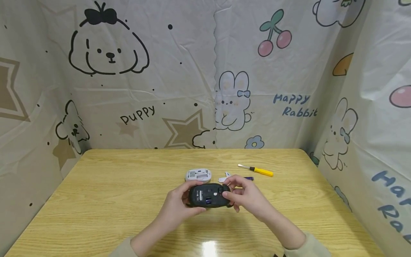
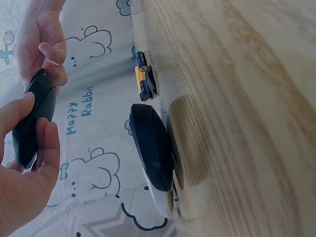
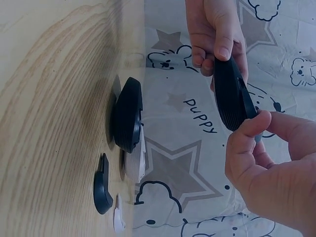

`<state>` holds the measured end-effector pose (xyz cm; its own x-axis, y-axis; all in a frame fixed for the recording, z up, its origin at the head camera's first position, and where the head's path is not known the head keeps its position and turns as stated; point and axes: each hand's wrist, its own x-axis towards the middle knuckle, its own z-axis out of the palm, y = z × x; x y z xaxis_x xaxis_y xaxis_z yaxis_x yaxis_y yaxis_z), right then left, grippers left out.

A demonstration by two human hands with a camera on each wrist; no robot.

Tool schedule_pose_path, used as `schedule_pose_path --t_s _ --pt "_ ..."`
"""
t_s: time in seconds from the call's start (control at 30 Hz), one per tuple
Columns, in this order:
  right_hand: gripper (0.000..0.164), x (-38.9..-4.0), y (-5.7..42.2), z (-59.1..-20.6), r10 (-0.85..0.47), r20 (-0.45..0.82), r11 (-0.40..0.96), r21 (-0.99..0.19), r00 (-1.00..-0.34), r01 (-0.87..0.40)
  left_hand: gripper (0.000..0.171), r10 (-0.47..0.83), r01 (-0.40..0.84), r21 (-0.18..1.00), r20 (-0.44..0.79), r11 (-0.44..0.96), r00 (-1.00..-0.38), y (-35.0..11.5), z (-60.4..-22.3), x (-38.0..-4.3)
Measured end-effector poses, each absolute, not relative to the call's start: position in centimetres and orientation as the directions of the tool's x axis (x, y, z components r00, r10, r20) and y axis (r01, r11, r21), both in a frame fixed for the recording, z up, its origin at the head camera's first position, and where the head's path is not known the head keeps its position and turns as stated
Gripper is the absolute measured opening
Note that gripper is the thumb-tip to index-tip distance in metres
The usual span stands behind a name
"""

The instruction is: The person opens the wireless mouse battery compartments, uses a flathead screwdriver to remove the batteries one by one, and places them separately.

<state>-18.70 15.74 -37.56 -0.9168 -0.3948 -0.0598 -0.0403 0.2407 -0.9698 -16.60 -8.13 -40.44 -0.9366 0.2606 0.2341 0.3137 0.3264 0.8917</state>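
A black computer mouse is held underside up above the table, showing a label and a small slot with something bluish in it. My left hand grips its left end, thumb along the near side. At the other end, my right hand pinches the mouse between thumb and fingers. Below it, a second black mouse rests on the table, largely hidden in the head view. A white mouse lies underside up behind, its battery bay uncovered. The right wrist view shows a black cover and a white cover.
A yellow-handled screwdriver lies at the back right of the wooden table. A dark blue battery lies behind my right hand; the left wrist view shows dark batteries near the screwdriver. Printed cloth hangs around the table.
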Motion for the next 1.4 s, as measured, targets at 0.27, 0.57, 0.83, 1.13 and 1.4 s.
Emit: schedule_pose_path --t_s 0.27,0.57,0.83,1.13,1.4 --pt "0.033 -18.8 16.5 -37.5 -0.413 -0.074 0.249 -0.968 -0.908 -0.035 0.067 0.252 0.3 0.895 0.222 0.331 -0.942 -8.7 -40.7 -16.7" --pt "0.037 -18.7 17.3 -37.5 -0.42 -0.088 0.251 -0.968 -0.903 -0.022 0.069 0.241 0.248 0.929 0.184 0.274 -0.953 -9.7 -41.3 -16.9" --pt "0.035 -18.5 17.9 -38.1 -0.43 -0.102 0.286 -0.958 -0.897 -0.028 0.07 0.213 0.19 0.943 0.132 0.275 -0.968 -10.8 -41.4 -16.8" --pt "0.033 -18.5 18.2 -40.2 -0.454 -0.149 0.331 -0.944 -0.878 -0.011 0.069 0.213 0.139 0.959 0.086 0.246 -0.973 -11.6 -40.8 -16.8" --pt "0.03 -18.2 18.6 -42.0 -0.478 -0.202 0.357 -0.934 -0.855 0.021 0.069 0.219 0.135 0.962 0.082 0.238 -0.972 -11.9 -40.2 -16.8"
